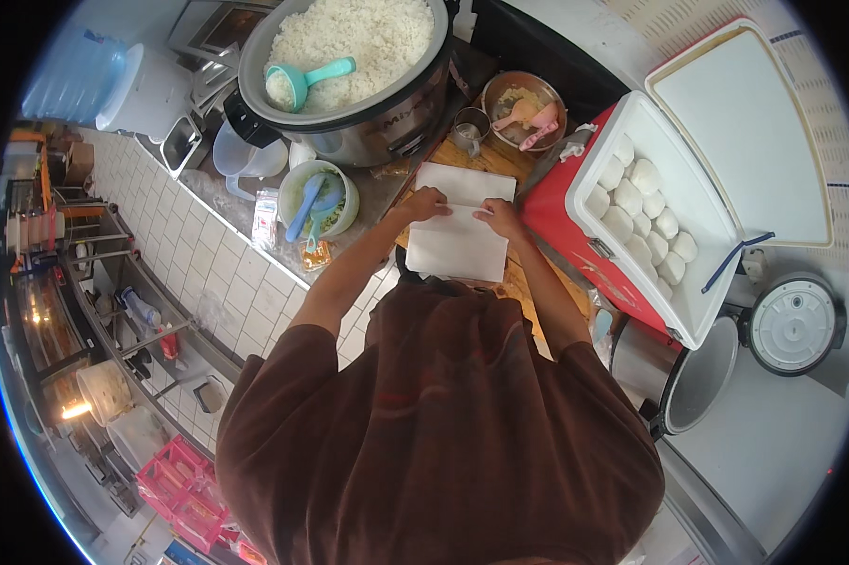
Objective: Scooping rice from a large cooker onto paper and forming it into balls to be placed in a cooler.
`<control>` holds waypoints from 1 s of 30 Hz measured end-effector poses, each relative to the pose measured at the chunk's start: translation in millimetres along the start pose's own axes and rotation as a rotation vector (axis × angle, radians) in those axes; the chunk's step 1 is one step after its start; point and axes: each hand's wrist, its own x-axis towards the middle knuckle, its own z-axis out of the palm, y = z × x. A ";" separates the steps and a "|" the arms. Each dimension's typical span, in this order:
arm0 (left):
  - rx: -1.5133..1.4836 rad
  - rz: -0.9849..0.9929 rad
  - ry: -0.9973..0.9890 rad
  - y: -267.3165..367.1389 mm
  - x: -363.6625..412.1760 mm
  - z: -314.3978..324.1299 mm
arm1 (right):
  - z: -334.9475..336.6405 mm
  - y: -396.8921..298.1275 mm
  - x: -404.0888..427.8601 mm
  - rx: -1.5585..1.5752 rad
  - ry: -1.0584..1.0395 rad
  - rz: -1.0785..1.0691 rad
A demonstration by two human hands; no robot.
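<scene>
A stack of white paper sheets (456, 247) lies in front of me on the wooden board. My left hand (424, 205) pinches the far edge of the top sheet near its left corner. Its right corner is between the thumb and fingers of my right hand (500, 216). Beyond that edge, more white paper (466, 182) shows on the board. Left of the paper stands a white tub (353, 205) of chopped greens with a blue spoon (304, 212) and a teal scoop (317, 229) in it.
A large Miyako cooker (368, 134) of cooked rice (375, 35) holds a teal scoop (297, 85). Close by are a metal cup (469, 128) and a steel bowl (496, 92) with pink spoons. To the right stands an open red cooler (565, 187) with several white wrapped bundles (628, 198).
</scene>
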 end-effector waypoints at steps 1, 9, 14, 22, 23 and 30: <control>-0.004 -0.003 0.002 -1.4 -0.7 0.6 | 2.1 6.7 4.1 0.015 0.028 -0.010; -0.133 0.027 0.098 -38.3 -9.9 6.2 | -9.4 34.1 13.7 0.168 -0.220 -0.114; -0.130 -0.073 0.071 -13.2 -16.3 -1.1 | -41.1 -20.5 -22.6 -0.100 -0.357 0.066; -0.141 -0.023 0.089 -23.9 -12.9 4.9 | -24.1 -23.3 -24.6 -0.290 -0.042 -0.063; -0.151 -0.007 0.087 -24.6 -12.6 5.8 | -17.4 -16.0 -18.5 -0.145 0.000 -0.086; 0.278 -0.229 -0.041 -2.7 -7.0 6.8 | -3.8 -5.7 -6.5 -0.164 0.040 0.006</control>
